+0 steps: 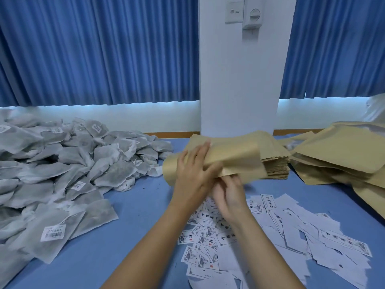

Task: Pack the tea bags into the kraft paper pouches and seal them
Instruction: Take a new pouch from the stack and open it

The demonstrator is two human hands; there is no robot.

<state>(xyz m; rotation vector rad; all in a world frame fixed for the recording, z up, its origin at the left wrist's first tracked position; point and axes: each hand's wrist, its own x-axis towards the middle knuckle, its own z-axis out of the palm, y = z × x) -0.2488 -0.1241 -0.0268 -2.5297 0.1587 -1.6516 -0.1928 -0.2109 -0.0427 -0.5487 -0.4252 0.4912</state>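
A kraft paper pouch (233, 159) is held above the blue table, in front of a neat stack of flat pouches (275, 163). My left hand (193, 172) grips its left end, fingers spread over the top and thumb underneath. My right hand (227, 195) is just below the pouch's lower edge, fingers curled up against it; the fingertips are hidden. A large heap of grey tea bags (62, 167) with white barcode labels fills the left side of the table.
A loose pile of kraft pouches (343, 155) lies at the right. Several white printed labels (260, 232) are scattered on the blue table (135, 215) under my forearms. A white pillar (239, 80) and blue curtains stand behind.
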